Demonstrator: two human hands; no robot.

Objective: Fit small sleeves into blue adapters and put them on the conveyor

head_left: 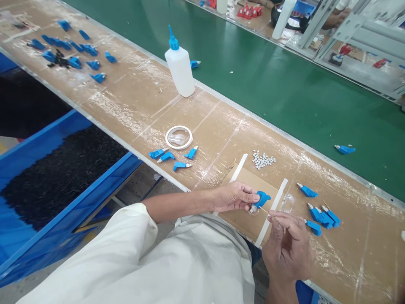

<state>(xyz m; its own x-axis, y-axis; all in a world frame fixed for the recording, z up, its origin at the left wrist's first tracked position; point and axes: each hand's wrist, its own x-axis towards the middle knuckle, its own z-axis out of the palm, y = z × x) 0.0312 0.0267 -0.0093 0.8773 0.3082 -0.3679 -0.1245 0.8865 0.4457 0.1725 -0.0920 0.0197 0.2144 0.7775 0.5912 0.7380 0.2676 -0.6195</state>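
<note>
Between the thumb and fingers of my left hand (237,196) is a blue plastic part (262,199) with a pale tip. My right hand (289,242) pinches a thin wooden stick (264,210), its far end at or very near the blue part; whether they touch I cannot tell. Both hands are over a cardboard sheet (256,184) held down by white tape strips (274,206). Just beyond it lies a small pile of grey pieces (263,160). More blue parts (322,216) lie to the right of the sheet.
A white squeeze bottle (180,69) with a blue nozzle stands near the green conveyor belt (253,71). Left of the sheet are a tape roll (179,137) and several blue parts (181,165). A blue bin (109,185) of black pieces sits below the table's left edge.
</note>
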